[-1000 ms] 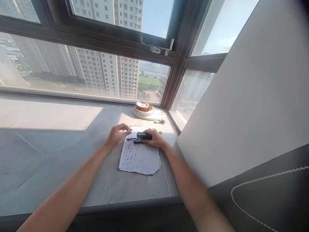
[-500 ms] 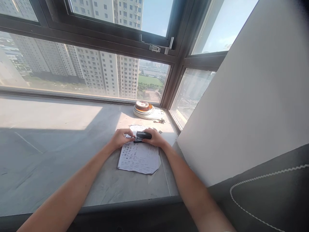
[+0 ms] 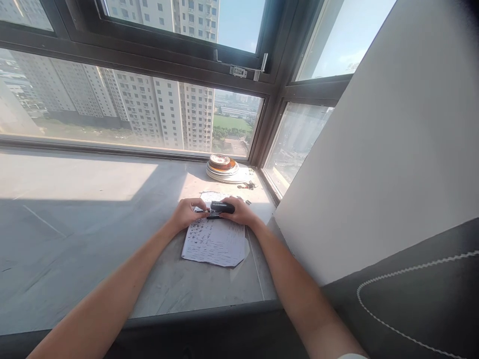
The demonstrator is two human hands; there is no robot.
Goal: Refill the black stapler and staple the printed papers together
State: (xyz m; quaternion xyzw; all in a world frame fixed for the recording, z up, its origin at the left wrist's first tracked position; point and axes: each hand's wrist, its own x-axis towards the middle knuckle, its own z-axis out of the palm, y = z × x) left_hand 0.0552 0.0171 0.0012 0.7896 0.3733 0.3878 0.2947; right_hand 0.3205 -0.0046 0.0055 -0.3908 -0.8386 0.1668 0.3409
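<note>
A black stapler [image 3: 221, 206] is held over handwritten sheets of paper [image 3: 215, 244], its top part and base spread apart at the left end. My right hand [image 3: 239, 211] is closed around its right end. At the stapler's left end, my left hand [image 3: 189, 213] has its thumb and fingers pinched together. A thin dark piece shows by those fingertips, too small to make out. The papers lie flat beneath both hands, covered in rows of dark writing.
Behind the papers, a stack of round plates or coils [image 3: 222, 169] stands near the window corner. A small dark bunch of items [image 3: 247, 185] lies beside it. A white slanted wall [image 3: 374, 149] rises close on my right, with a beaded cord [image 3: 396, 274] below it.
Both hands and the stapler keep nearly the same place. The view has shifted very slightly. A thin dark piece now shows more clearly at my left fingertips.
</note>
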